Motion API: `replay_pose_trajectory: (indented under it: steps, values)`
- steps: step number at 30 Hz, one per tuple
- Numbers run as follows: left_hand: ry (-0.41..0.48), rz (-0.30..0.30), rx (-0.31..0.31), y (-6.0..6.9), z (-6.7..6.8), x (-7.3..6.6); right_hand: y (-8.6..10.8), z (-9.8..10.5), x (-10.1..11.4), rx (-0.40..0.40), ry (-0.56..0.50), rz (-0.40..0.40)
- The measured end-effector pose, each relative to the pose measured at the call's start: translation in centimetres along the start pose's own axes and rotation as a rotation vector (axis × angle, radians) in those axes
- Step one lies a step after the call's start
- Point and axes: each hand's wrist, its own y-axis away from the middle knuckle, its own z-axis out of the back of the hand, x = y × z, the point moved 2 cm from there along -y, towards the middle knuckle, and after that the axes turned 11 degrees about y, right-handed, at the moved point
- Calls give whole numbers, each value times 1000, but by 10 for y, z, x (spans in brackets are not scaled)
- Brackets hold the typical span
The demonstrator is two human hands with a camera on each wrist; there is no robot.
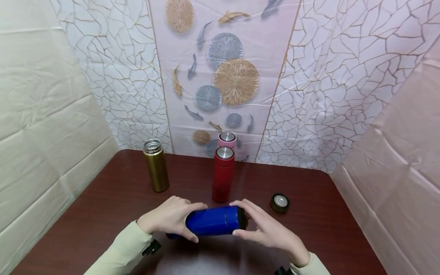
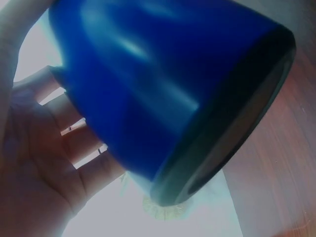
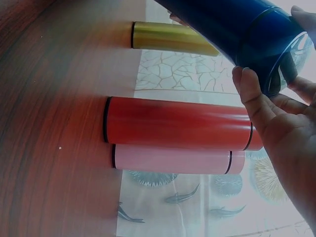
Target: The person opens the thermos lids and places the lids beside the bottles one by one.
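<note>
A blue bottle [image 1: 211,221] lies nearly sideways in both hands above the near part of the table. The left hand [image 1: 173,217] grips its body toward the base, thumb below and fingers over the top; the black-rimmed base shows large in the left wrist view, where the blue body [image 2: 143,84] rests against the fingers. At the bottle's right end, the right hand [image 1: 268,229] holds the capped end between thumb and fingers. In the right wrist view the fingertips of the right hand [image 3: 286,113] touch the blue bottle [image 3: 247,34] around its lid end.
A gold bottle [image 1: 158,172] without a lid stands at the back left of the table [image 1: 127,183]. A red bottle [image 1: 222,179] stands upright at the middle, a pink bottle [image 1: 227,139] behind it. A dark round lid [image 1: 280,203] lies to the right. Patterned cloth hangs behind.
</note>
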Motion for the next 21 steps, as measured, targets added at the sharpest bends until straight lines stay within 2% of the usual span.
replay_pose_trajectory:
  steps: [6,11,17,21]
  values:
    - [51,31,45,-1,-2,4,1,2,4,1,34,59]
    - [120,51,100,-3,0,7,-1,3,5,17,6,90]
    - [154,37,128,-3,1,10,-1,1,7,34,-48,123]
    - [182,41,145,-3,3,13,-2,1,7,27,-17,140]
